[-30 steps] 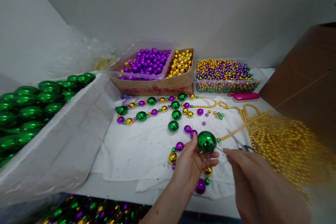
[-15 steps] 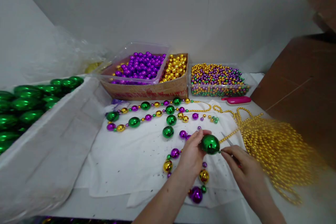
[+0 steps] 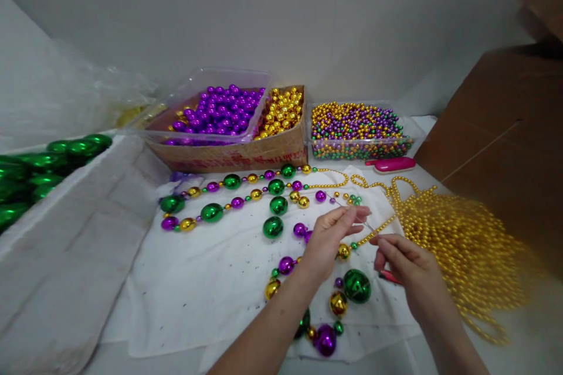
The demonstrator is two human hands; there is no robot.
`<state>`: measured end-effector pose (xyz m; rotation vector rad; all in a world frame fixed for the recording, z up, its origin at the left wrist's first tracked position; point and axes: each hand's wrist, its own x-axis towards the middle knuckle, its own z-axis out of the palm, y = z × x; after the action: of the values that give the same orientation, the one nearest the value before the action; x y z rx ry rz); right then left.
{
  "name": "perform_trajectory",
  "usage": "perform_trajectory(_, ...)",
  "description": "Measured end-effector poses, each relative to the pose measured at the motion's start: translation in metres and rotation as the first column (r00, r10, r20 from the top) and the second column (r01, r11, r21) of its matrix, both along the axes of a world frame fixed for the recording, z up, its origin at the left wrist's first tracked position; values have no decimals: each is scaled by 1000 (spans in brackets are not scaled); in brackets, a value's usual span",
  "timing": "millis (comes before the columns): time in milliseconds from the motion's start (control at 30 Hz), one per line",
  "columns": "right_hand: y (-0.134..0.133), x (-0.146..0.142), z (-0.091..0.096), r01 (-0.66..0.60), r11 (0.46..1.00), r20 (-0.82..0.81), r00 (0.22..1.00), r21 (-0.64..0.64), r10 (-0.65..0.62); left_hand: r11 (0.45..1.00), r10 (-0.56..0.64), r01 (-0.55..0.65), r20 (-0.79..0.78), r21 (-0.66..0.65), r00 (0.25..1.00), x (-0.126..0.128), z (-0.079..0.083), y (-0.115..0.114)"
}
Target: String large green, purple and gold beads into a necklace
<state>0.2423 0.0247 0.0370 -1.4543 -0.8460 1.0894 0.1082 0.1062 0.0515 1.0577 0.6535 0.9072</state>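
Observation:
My left hand [image 3: 333,233] is over the white cloth [image 3: 211,281], its fingers pinched on a thin silver wire [image 3: 368,225] that slants across the cloth. My right hand [image 3: 402,262] is just to the right, with thumb and fingers pinched together near the wire's lower end; what they hold is too small to name. A large green ball [image 3: 356,285] lies on the cloth below both hands, among gold, purple and green beads of a partly strung strand [image 3: 328,337]. A finished bead strand [image 3: 229,190] curves across the cloth's far side.
A heap of gold bead chains [image 3: 457,246] lies at the right. Behind stand a tub of purple balls [image 3: 211,111], gold balls in a cardboard box [image 3: 281,108], a tub of small mixed beads [image 3: 356,126] and a pink tool [image 3: 391,164]. Green balls [image 3: 39,167] fill a box at the left.
My left hand has let go of the large green ball, which now lies on the cloth. Both hands have moved up and pinch at the thin wire. The camera has shifted right.

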Motion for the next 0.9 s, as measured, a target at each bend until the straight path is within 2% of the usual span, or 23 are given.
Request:
perform_trajectory(67, -2, 3, -7, 124, 992, -134, 983, -10, -124, 986, -124, 145, -205, 87, 971, 4, -19, 23)
perform_trajectory(100, -2, 4, -10, 170, 985, -156, 973, -12, -170, 973, -108, 172, -350, 156, 930, 8, -30, 36)
perform_trajectory(133, -3, 5, -11, 200, 980, -157, 967, -12, -200, 963, -16, 142, -477, 230, 879, 14, -40, 48)
perform_trajectory(200, -4, 5, -12, 215, 976, -136, 967, -16, -215, 962, 50, 106, -542, 252, 839, 28, -59, 70)
perform_trajectory(267, -5, 6, -14, 179, 984, -140, 974, -22, -180, 969, 71, 75, -558, 234, 827, 43, -74, 85)
perform_trajectory(367, -7, 10, -19, 115, 993, -190, 975, -13, -116, 983, 78, 29, -549, 183, 832, 58, -87, 95)
perform_trajectory(500, -11, 17, -26, 134, 991, -232, 963, -19, -135, 999, 34, -17, -447, 42, 894, 57, -83, 97)
perform_trajectory(667, -19, 14, -22, 177, 983, -94, 979, -47, -181, 970, -68, 22, -181, -244, 981, 19, -60, 78)
perform_trajectory(767, -29, 6, -17, 135, 987, 46, 990, -88, -132, 927, -33, 23, -22, -375, 999, -7, -53, 60)
perform_trajectory(900, -43, -3, -13, 62, 996, 269, 962, -69, -41, 882, 67, -14, 96, -471, 993, -27, -56, 44)
